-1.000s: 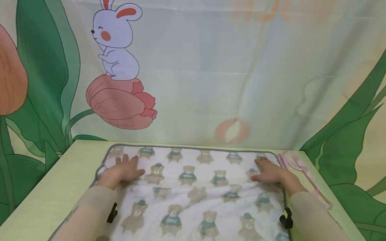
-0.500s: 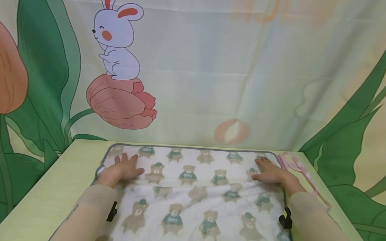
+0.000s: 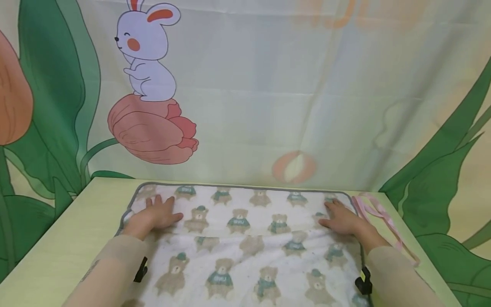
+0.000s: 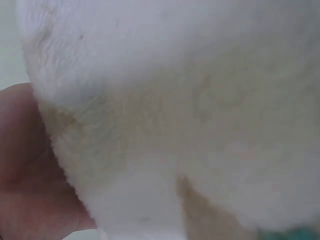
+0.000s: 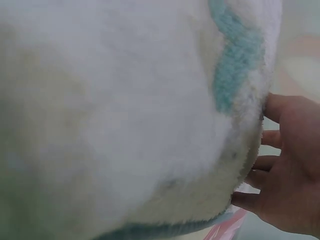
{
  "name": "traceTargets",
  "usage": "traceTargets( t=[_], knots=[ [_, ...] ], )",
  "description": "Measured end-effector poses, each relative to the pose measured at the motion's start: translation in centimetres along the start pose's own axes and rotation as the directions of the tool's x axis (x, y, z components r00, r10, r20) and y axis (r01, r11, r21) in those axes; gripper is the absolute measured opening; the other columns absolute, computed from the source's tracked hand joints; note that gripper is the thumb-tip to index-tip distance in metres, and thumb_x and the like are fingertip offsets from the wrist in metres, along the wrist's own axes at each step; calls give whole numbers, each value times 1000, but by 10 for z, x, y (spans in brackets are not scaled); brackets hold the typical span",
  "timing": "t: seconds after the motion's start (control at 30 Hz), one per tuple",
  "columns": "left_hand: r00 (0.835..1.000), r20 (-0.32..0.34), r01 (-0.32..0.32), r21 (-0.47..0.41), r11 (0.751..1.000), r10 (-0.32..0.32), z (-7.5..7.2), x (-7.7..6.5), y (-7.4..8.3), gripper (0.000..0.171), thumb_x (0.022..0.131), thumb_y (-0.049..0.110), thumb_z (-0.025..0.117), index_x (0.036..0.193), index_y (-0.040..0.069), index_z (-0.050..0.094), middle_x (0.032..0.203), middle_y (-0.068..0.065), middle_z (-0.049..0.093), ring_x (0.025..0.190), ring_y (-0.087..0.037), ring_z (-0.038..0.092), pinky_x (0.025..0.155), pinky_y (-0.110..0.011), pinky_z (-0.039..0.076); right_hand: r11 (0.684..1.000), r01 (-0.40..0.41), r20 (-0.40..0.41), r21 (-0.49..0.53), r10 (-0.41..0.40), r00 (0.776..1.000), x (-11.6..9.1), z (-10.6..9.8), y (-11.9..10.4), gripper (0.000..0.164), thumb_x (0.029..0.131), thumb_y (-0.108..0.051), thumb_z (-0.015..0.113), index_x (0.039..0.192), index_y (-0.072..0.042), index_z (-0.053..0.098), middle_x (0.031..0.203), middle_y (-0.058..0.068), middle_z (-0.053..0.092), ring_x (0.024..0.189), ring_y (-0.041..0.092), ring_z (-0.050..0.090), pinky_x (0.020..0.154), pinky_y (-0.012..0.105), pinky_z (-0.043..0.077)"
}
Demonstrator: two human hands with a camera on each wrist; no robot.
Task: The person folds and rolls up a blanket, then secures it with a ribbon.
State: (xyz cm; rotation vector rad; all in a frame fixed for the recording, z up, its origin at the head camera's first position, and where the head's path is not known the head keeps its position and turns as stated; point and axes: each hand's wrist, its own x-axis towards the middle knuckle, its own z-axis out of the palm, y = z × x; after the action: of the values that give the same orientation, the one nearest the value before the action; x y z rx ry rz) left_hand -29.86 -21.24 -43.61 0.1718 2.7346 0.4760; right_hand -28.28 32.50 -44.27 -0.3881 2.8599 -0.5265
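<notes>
A white fleecy blanket (image 3: pixel 249 204) printed with brown bears in teal clothes, edged in grey, lies spread over the table with a low crease across it. My left hand (image 3: pixel 160 214) rests on its far left part, fingers spread and pointing away. On the far right part, near the side edge, my right hand (image 3: pixel 341 218) rests with fingers extended. The left wrist view is mostly filled by the blanket (image 4: pixel 150 100), which hides much of the left hand (image 4: pixel 30 170). In the right wrist view, the fingertips of the right hand (image 5: pixel 290 170) meet the blanket's surface.
A pink ribbon-like strap (image 3: pixel 379 212) lies along the table's right side, beside the blanket. The pale yellow-green table (image 3: pixel 65 226) shows at both sides. Behind it hangs a cloth backdrop (image 3: pixel 245 106) printed with a rabbit, tulips and leaves. Black clips (image 3: pixel 363 280) sit by both forearms.
</notes>
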Motion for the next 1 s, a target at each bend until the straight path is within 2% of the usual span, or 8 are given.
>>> traceTargets(
  t=[0.13,0.23,0.37,0.57,0.73,0.87,1.0],
  knots=[
    [999,-17,-41,-12,999,41,-1,-2,-3,76,105,37,52,153,-15,25,154,-49,7,140,-69,1,111,-76,8,1000,15,-41,-22,-16,999,-4,1,-1,64,102,-25,64,142,20,42,144,45,38,137,60,32,110,65,30],
    [996,-47,-81,-5,997,81,-4,-6,-4,72,105,35,53,150,-17,30,152,-49,15,141,-67,8,113,-72,13,1000,18,-80,-25,-20,997,-8,3,-1,58,102,-24,65,138,18,47,141,43,43,134,58,38,107,64,34],
    [987,-76,-142,13,990,143,-8,-16,-8,69,104,33,56,147,-17,36,149,-48,25,141,-64,17,111,-71,22,999,50,-124,-7,-50,991,-16,5,-1,57,102,-24,65,139,16,48,143,43,40,134,58,38,106,65,36],
    [965,-109,-242,-9,970,239,-6,-33,-18,65,103,33,60,146,-13,42,149,-47,27,139,-63,25,106,-72,29,994,107,-168,28,-101,981,-33,9,-7,54,102,-23,66,139,13,50,147,44,35,138,59,32,105,67,35],
    [940,-154,-303,40,952,306,-6,-56,-20,58,103,33,62,144,-6,50,148,-44,32,130,-61,41,96,-72,40,987,162,-221,14,-155,963,-51,12,-19,38,100,-21,70,127,3,59,148,39,38,134,57,39,100,65,42],
    [912,-202,-346,86,934,357,-9,-77,-19,52,102,32,65,139,-3,56,143,-40,42,125,-57,48,92,-69,43,984,178,-250,-4,-173,953,-63,9,-28,18,97,-18,74,108,-10,63,130,22,54,118,42,54,89,53,48],
    [901,-232,-350,114,930,367,-10,-93,-20,49,101,33,68,136,1,60,133,-29,53,115,-47,56,83,-63,49,980,200,-177,7,-195,965,-74,2,-39,14,98,-20,73,93,-18,60,98,-2,56,92,19,55,78,39,48]
  ],
)
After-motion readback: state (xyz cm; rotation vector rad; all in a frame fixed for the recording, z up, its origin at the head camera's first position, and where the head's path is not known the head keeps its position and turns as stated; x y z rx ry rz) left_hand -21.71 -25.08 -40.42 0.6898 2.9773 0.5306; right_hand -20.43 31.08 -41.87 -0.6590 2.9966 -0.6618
